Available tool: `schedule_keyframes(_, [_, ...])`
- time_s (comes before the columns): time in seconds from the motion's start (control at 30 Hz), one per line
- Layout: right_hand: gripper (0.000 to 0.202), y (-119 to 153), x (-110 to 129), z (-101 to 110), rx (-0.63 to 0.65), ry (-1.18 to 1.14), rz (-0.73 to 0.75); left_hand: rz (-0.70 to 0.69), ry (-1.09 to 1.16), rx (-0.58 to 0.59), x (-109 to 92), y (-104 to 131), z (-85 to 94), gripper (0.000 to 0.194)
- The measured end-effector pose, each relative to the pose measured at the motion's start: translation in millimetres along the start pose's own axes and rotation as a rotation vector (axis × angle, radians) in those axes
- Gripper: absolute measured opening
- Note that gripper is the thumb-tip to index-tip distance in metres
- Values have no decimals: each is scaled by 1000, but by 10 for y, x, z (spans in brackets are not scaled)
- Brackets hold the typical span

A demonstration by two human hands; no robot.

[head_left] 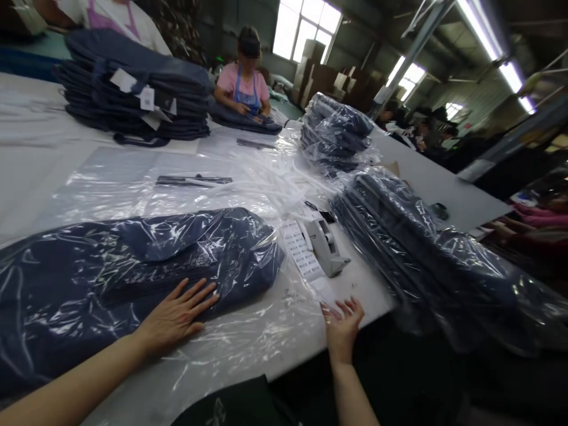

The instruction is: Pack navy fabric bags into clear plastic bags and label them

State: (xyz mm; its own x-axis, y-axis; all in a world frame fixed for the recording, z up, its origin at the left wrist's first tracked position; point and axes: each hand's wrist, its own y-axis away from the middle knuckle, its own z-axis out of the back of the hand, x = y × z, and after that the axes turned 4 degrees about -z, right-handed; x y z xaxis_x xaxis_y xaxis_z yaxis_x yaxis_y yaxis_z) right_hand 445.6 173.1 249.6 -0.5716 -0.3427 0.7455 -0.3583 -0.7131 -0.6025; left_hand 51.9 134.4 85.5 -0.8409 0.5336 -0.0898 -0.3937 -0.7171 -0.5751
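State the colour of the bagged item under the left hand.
Dark blue: the bagged item shows best in the head view, through clear plastic.

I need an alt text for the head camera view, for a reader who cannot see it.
A person's left hand lies flat on a plastic-wrapped dark blue cloth item, with the right hand near a label sheet and tape dispenser. More wrapped items lie to the right; across the table, a co-worker handles dark cloth.

On the table [370, 296], the tape dispenser [326, 251] is being flanked by a bagged garment [119, 263], left, and a bagged pile [399, 231], right.
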Motion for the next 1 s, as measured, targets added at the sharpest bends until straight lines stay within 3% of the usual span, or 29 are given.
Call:
schedule_keyframes(0.1, [44,-16,-18,63,269,-66,-311,14,8,-2,11,25,-6,60])
schedule_keyframes(0.27, [43,178,-232,539,419,-46,-440,-133,64,25,-41,97,35,52])
schedule_keyframes(0.33, [42,81,-276,757,497,0,-358,-175,62,24,-65,107,60,51])
schedule_keyframes(0.37, [40,-16,-288,836,506,67,-227,-182,55,18,-74,106,71,51])
schedule_keyframes(0.43, [38,-265,-299,883,472,287,197,-189,37,9,-85,98,85,51])
schedule_keyframes(0.53, [58,-623,-266,630,554,550,955,-195,18,-6,-91,89,81,51])
schedule_keyframes(0.63, [71,-824,-131,147,826,422,1471,-186,12,-13,-92,97,60,51])
schedule_keyframes(0.7, [69,-865,13,-133,1153,261,1571,-186,14,-13,-90,110,54,51])
schedule_keyframes(0.73, [64,-867,91,-233,1390,201,1521,-189,17,-15,-87,116,56,51])
schedule_keyframes(0.77, [57,-860,165,-306,1613,156,1355,-192,19,-12,-83,121,61,51])
schedule_keyframes(0.8, [48,-847,230,-356,1768,133,1104,-197,22,-11,-78,123,67,51])
schedule_keyframes(0.83, [38,-829,283,-392,1825,128,821,-201,27,-9,-73,121,74,51])
schedule_keyframes(0.9, [38,-779,346,-452,1700,141,399,-204,39,-8,-73,103,91,50])
schedule_keyframes(1.0, [67,-685,355,-587,1396,125,59,-197,85,10,-126,35,166,49])
